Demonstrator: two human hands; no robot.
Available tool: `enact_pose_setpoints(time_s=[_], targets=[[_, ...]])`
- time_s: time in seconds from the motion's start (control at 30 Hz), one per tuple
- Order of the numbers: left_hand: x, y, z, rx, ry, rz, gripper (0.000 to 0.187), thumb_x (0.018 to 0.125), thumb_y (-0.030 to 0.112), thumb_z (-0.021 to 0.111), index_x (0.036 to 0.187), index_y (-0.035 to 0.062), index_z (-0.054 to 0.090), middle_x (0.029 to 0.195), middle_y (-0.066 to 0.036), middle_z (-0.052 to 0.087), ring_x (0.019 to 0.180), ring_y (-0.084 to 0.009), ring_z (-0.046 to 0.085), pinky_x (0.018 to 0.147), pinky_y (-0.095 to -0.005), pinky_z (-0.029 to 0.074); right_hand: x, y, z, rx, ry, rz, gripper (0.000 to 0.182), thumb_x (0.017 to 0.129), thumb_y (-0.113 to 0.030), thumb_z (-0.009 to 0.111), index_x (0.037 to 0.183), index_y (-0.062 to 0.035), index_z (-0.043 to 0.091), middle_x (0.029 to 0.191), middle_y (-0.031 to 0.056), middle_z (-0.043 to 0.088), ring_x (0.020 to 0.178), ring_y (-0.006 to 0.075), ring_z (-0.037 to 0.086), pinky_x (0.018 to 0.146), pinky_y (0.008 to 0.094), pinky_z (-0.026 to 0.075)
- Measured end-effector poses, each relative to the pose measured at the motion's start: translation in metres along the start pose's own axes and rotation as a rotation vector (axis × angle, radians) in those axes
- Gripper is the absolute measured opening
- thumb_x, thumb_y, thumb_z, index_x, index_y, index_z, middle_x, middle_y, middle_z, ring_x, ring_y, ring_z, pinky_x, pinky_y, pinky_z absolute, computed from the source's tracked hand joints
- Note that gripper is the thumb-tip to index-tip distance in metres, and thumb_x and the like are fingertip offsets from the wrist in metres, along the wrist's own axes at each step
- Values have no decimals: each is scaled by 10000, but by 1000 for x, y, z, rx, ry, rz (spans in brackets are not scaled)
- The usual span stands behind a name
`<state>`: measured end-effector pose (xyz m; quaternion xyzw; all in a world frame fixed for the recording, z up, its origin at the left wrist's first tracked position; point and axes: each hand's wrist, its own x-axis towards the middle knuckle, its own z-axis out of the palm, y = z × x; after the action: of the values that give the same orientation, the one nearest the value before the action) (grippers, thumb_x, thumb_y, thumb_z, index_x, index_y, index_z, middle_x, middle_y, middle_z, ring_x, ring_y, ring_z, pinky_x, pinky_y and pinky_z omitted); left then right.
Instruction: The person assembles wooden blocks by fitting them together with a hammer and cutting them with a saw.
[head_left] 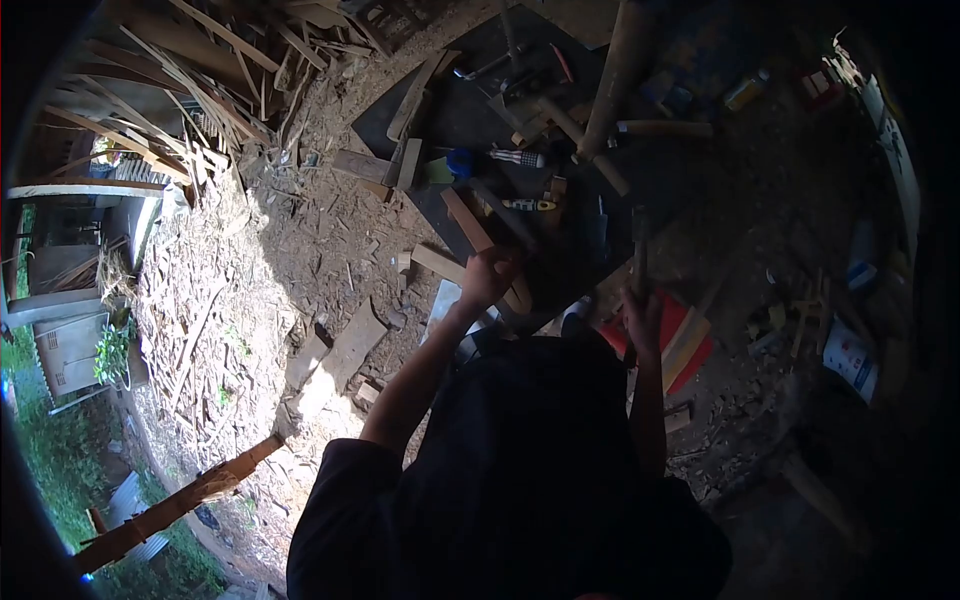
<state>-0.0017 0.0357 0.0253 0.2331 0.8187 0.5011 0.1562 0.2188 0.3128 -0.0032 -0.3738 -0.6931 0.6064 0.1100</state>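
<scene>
My left hand is closed around a reddish strip of wood, which slants up and left from my fingers over a dark mat. A paler wooden piece lies just beside that hand. In my right hand is a long-handled tool, apparently a hammer, upright with its narrow head away from me; shadow blurs its shape. On the mat lie a screwdriver with a checkered handle, a yellow-handled tool and a blue round object.
Several wooden poles and sticks lie across the mat's far side. Beside my right forearm is a red and yellow item. Wood chips cover the ground, scrap planks pile at upper left, and a wooden post stands lower left.
</scene>
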Motion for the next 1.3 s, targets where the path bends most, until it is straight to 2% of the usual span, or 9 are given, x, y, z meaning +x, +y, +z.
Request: enact_pose_setpoints(time_s=[0.1,0.2,0.3,0.4,0.6,0.7,1.0,1.1,1.3], targets=[[3,-4,2,45,-16,94,211,919,55,677,1082,65,810,1041,-165,782,969,-351,772,836,-427,623,-6,-2,7,-65,3,-130,251,993,-221,759,857,-51,635,652,-39,552,537,45,508,475,287,379],[5,-2,4,11,-8,100,214,940,66,652,1071,82,820,1056,-157,778,976,-354,755,863,-448,608,-10,-8,10,-133,-2,-112,254,985,-238,771,915,-17,666,729,-6,611,646,81,582,566,315,443],[10,-2,0,287,-1,355,146,934,62,747,1056,66,827,1070,-142,787,970,-292,777,838,-384,616,-14,-18,11,-88,-34,-95,317,962,-282,781,1012,22,709,786,40,630,741,135,596,670,353,462],[9,2,5,219,14,64,133,929,97,754,1032,74,834,1057,-132,790,957,-299,768,840,-393,615,-17,-23,11,-107,-38,-89,275,981,-260,776,964,-1,686,814,21,642,755,114,614,671,338,485],[9,-10,7,214,10,146,133,905,118,764,1008,74,836,1023,-119,796,941,-298,765,848,-406,612,-17,-30,12,-129,-52,-59,266,976,-250,777,961,-4,678,799,13,626,746,112,609,658,339,478],[9,-21,12,208,57,167,130,906,125,763,1004,80,836,1006,-118,795,934,-304,762,844,-411,609,-15,-24,13,-134,-53,-97,293,963,-280,778,1028,1,727,793,40,663,742,126,616,669,346,472],[8,-21,14,294,10,229,148,891,104,748,1007,111,839,1002,-96,796,1007,-315,732,956,-450,543,-16,-19,17,-137,-97,3,318,964,-284,780,1085,6,733,862,68,729,811,142,697,699,347,515],[8,-26,16,267,21,262,166,878,107,755,1019,124,840,1013,-84,795,997,-311,730,931,-453,546,-20,-25,19,-42,-121,32,317,966,-267,781,1095,17,724,863,68,728,812,139,703,697,339,524],[6,-27,14,340,-4,283,196,868,110,765,1045,147,842,1037,-66,791,1035,-283,718,963,-441,528,-21,-22,22,-90,-118,-15,282,971,-212,773,1112,24,715,865,51,724,785,136,693,701,333,543]])
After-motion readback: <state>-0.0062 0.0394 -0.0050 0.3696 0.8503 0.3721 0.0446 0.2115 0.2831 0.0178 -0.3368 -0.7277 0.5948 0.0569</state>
